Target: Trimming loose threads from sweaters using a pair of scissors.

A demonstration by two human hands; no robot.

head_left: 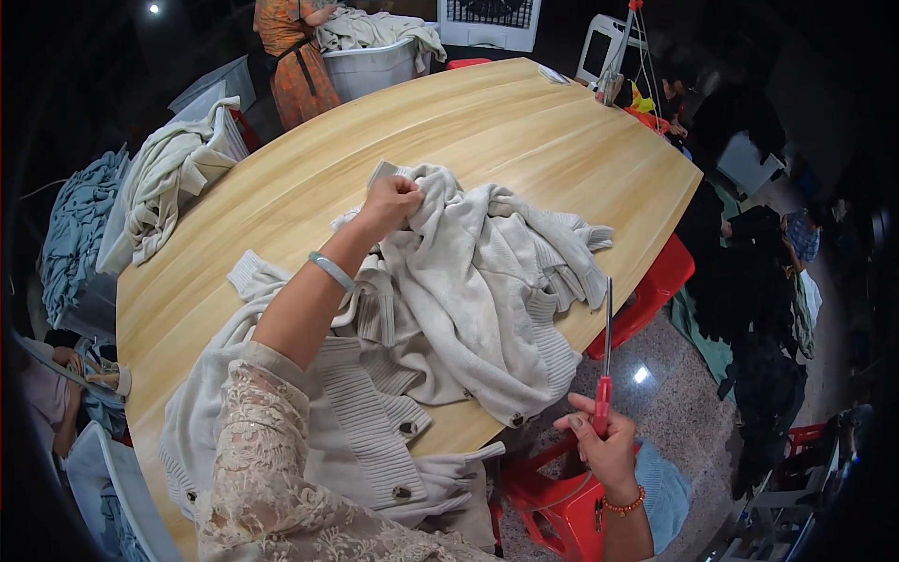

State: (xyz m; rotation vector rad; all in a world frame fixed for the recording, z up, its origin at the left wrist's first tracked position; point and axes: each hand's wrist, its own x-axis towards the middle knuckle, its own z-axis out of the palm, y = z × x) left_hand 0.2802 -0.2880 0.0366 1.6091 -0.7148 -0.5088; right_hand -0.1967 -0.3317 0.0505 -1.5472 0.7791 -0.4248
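Observation:
My left hand (391,201) is closed on the upper edge of a cream knit cardigan (468,272), which lies bunched on the wooden table. Ribbed cuffs and a ribbed hem with a dark button show on it. My right hand (604,445) holds a red-handled tool (603,398) with a long, thin metal shaft pointing up, apart from the cardigan and beyond the table's near right edge. The tool's exact kind cannot be made out. Under my left forearm lies more cream knitwear (365,450), with ribbed bands and dark buttons, partly hidden by my lace sleeve.
The wooden table (599,150) curves away ahead. Bins of cream knitwear (178,178) and blue-grey knitwear (80,234) stand left. A red stool (571,515) is by my right hand, another red seat (655,290) at the right edge. A person (295,66) stands beyond the table.

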